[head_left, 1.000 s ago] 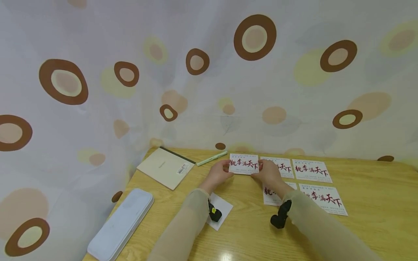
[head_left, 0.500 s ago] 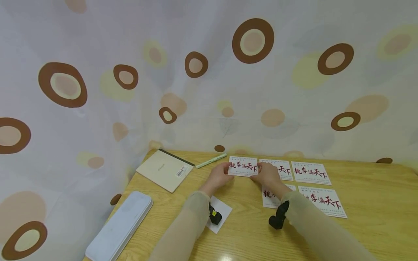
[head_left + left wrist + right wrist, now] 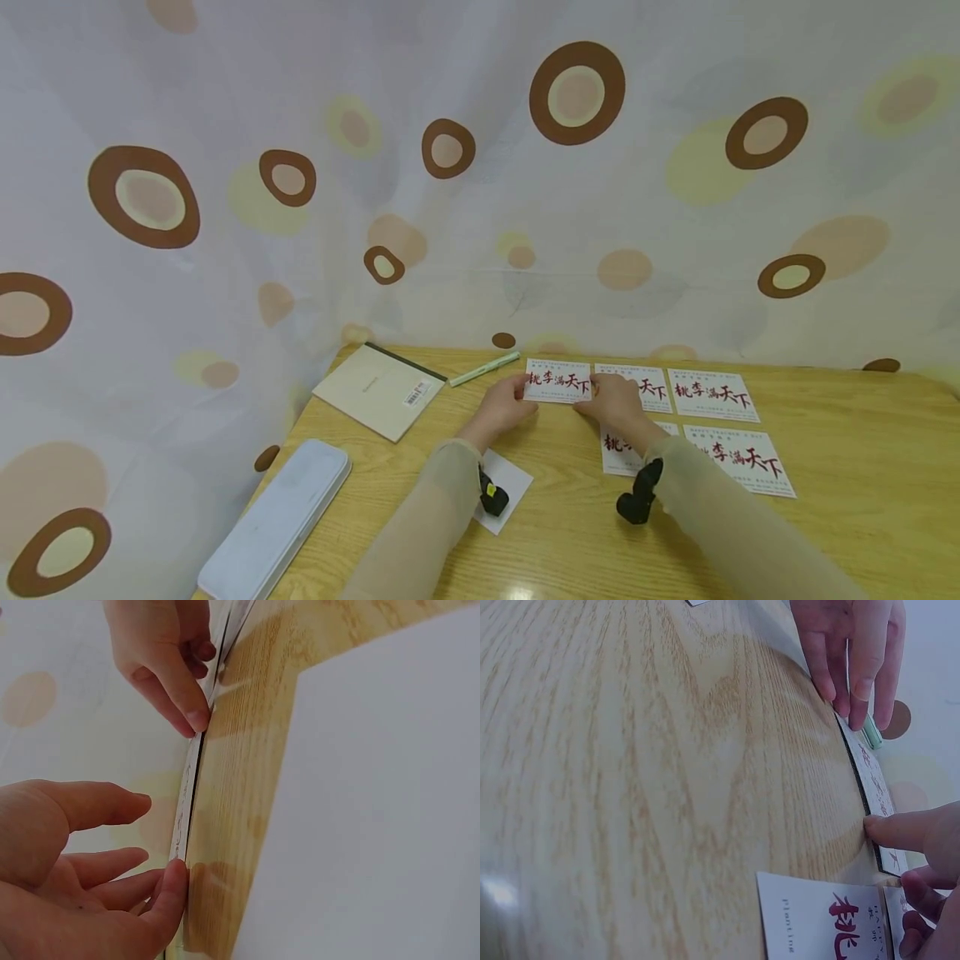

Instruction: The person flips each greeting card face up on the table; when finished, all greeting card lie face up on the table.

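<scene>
In the head view, a white card (image 3: 558,382) with red Chinese characters lies at the back of the wooden table, with a hand at either end. My left hand (image 3: 501,410) holds its left end, thumb at the front corner. My right hand (image 3: 615,408) grips the right end, and its thumb (image 3: 896,829) meets the front edge in the right wrist view. Right of it are several matching cards: two more in the back row, including a fully visible one (image 3: 712,396), and two in front, including a partly covered one (image 3: 742,462). The right hand and forearm hide parts of these.
A blank white card (image 3: 512,483) lies under the left wrist. A beige notepad (image 3: 375,392), a pale green pen (image 3: 484,368) and a light blue pencil case (image 3: 277,521) are on the left. Behind the table (image 3: 862,475) hangs a patterned curtain (image 3: 697,225).
The held card and both hands stay in nearly the same place. The head view shifts slightly, and the cards on the right stay put.
</scene>
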`<state>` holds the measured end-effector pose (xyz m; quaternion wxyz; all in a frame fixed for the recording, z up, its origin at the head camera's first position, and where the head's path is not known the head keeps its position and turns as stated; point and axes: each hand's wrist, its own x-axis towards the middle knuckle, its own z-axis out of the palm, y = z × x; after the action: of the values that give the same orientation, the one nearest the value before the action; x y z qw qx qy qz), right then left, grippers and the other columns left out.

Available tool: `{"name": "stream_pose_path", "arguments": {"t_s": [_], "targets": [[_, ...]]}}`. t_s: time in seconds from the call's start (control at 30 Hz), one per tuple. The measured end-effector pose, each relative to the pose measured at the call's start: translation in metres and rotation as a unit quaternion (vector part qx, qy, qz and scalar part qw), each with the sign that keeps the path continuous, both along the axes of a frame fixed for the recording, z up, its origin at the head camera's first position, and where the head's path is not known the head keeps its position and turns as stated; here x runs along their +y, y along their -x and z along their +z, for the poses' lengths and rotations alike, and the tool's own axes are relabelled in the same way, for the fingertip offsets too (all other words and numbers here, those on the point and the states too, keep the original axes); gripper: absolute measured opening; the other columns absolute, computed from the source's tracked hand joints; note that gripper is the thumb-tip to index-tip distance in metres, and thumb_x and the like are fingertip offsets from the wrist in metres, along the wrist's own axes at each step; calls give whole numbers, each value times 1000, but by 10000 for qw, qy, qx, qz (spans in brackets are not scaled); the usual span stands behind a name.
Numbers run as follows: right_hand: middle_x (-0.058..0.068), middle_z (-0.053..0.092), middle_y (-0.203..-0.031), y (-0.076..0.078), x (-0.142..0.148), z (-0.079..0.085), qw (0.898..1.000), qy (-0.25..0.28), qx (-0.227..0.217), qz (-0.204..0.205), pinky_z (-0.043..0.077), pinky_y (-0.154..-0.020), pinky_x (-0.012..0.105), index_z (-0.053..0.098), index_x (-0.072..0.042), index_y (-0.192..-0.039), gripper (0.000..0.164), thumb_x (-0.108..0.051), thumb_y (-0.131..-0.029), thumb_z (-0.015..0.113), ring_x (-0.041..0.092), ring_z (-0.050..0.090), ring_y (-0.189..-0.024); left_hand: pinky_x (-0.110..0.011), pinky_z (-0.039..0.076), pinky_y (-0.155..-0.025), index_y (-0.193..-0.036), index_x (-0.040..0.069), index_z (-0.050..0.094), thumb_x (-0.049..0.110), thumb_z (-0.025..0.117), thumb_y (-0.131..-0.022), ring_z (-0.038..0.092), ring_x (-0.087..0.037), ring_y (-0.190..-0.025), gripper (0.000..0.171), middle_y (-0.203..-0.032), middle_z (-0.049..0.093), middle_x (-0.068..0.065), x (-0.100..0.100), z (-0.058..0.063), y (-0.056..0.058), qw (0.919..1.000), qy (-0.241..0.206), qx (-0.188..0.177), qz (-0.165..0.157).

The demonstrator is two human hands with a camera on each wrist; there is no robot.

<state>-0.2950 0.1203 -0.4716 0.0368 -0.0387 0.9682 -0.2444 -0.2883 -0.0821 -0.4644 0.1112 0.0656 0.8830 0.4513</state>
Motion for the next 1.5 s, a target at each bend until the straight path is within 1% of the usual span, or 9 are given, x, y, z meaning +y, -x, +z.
{"name": "stream_pose_path", "arguments": {"t_s": [0.13,0.27,0.37,0.47,0.63,0.8,1.07,1.37,1.5], "targets": [[27,65,-124,-1,0,0,9999,12,92,44,36,-104,59,52,10,-136,68,-28,-86,76,47,56,-116,-41,49,-101,-147,5,45,12,65,-92,54,-29,-127,59,-141,56,-17,-2,0,-1,10000,55,5,-4],[20,70,-96,-2,1,1,9995,304,121,4,38,-97,55,51,7,-138,69,-27,-84,77,37,61,-89,-41,47,-105,-148,6,44,11,66,-92,53,-30,-129,61,-143,54,-17,-5,0,-2,10000,-34,-5,55],[11,62,-79,-3,2,1,9979,636,105,-55,38,-92,51,49,6,-139,69,-24,-84,78,25,50,-69,-40,48,-104,-148,7,45,11,67,-91,54,-29,-129,61,-144,54,-15,-7,0,-3,9999,-112,-4,123],[7,57,-77,-4,3,1,9964,841,122,-27,40,-83,45,49,5,-140,68,-22,-84,77,19,44,-63,-40,49,-103,-147,9,46,9,69,-90,56,-29,-126,61,-143,54,-14,-10,0,-3,9996,-192,15,187],[9,56,-86,-9,7,4,9932,1159,97,26,39,-66,33,46,4,-143,69,-20,-86,76,17,42,-65,-43,49,-102,-146,9,48,7,72,-87,57,-30,-122,63,-138,57,-15,-16,4,-5,9993,-318,130,164],[14,60,-95,-18,10,9,9923,1207,235,174,42,-65,33,46,3,-143,69,-19,-85,77,18,46,-66,-45,49,-102,-147,10,47,8,73,-87,56,-31,-123,65,-137,58,-14,-26,7,-10,9994,-255,207,96],[20,65,-109,-39,10,16,9934,910,391,575,46,-91,57,48,3,-141,71,-21,-82,80,36,59,-96,-47,50,-99,-148,8,43,8,74,-85,57,-35,-119,70,-136,57,-18,-40,9,-24,9986,85,507,-157],[20,66,-109,-56,6,15,9878,1147,655,820,41,-96,61,52,0,-139,70,-20,-79,83,47,51,-110,-49,48,-101,-149,12,43,12,76,-83,57,-36,-121,74,-137,58,-16,-58,11,-35,9979,347,495,-221],[16,68,-107,-67,0,10,9870,1136,640,938,41,-94,58,54,-3,-137,70,-22,-78,84,41,53,-100,-48,48,-101,-149,11,43,12,78,-82,57,-34,-120,76,-135,59,-15,-67,9,-44,9984,309,281,-372]]}}
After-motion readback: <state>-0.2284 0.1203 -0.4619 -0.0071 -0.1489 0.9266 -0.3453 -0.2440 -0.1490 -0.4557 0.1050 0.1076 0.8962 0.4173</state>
